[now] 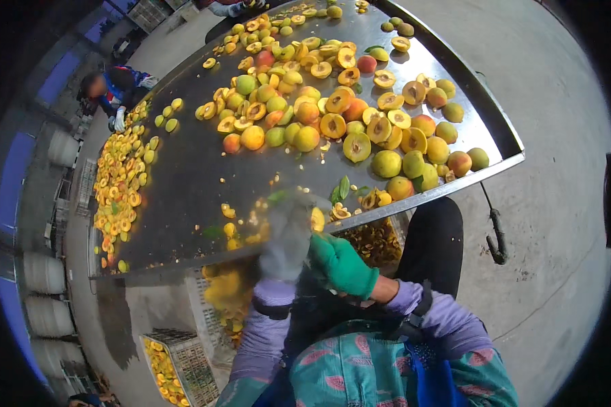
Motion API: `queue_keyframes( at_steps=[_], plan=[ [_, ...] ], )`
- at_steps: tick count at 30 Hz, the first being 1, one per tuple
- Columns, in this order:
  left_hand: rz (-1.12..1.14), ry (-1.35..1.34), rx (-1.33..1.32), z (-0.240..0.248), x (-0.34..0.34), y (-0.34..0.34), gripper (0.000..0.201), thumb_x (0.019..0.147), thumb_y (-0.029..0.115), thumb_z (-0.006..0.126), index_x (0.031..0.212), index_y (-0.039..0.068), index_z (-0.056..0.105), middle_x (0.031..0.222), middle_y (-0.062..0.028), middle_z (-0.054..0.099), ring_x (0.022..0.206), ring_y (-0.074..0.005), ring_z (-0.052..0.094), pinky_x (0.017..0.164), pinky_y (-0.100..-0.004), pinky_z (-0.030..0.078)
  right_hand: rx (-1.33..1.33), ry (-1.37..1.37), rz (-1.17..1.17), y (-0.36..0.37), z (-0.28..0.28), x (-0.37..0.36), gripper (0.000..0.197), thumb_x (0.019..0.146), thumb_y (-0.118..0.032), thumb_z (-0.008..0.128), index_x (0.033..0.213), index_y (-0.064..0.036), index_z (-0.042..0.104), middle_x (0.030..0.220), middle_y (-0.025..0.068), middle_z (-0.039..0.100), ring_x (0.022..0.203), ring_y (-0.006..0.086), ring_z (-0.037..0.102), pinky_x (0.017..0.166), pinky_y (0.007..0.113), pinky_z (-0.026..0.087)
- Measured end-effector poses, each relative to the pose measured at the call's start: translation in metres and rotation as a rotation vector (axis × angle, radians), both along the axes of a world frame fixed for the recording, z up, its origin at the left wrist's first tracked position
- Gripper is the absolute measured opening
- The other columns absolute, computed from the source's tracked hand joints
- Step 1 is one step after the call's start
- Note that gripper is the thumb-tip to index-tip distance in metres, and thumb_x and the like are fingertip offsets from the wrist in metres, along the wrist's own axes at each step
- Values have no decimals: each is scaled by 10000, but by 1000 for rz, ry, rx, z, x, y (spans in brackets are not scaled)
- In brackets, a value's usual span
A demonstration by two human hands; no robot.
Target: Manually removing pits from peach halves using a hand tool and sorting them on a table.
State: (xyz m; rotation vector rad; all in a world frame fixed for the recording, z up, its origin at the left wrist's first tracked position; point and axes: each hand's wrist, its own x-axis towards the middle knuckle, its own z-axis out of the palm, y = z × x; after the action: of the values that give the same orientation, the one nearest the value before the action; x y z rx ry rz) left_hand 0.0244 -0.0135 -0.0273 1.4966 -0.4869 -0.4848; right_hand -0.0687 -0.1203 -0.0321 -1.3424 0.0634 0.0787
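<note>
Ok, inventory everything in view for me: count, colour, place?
metal table: one, dark grey, centre
loose fruit: many, green to red, upper and right table
fruit pile: one, orange, table's left side
leaves: several, green, table's near edge
fruit piece: one, yellow, by the fingers
crates: several, pale, left side
fruit scraps: many, brownish, below near edge
round containers: at least four, whitish, far left
hook: one, black, right
co-workers: at least two, blue and grey, upper left, top
left fingers: one set, grey, blurred, near edge
right fingers: one set, green, near edge
sleeves: two, lilac, bottom
</note>
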Motion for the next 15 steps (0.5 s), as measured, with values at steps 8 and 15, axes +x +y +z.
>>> queue_keyframes(
  at_steps=[8, 15],
  plan=[
    [51, -859, 698, -17, -5, 12, 514, 883, 307, 466, 1283, -4, 376, 1224, -178, 466, 1138, -299, 439, 982, -366, 363, 1346, 431, 356, -5, 12, -8, 404, 941, -451, 337, 738, -127, 469, 526, -14, 397, 415, 106, 370, 428, 261, 346],
    [216, -269, -13, -24, -3, 24, 286, 888, 72, 440, 1161, 1, 486, 1116, -110, 533, 1000, -205, 510, 879, -296, 422, 1299, 506, 445, 11, 20, -4, 419, 926, -506, 329, 777, -153, 501, 517, -36, 379, 389, 100, 331, 421, 247, 296]
  ],
)
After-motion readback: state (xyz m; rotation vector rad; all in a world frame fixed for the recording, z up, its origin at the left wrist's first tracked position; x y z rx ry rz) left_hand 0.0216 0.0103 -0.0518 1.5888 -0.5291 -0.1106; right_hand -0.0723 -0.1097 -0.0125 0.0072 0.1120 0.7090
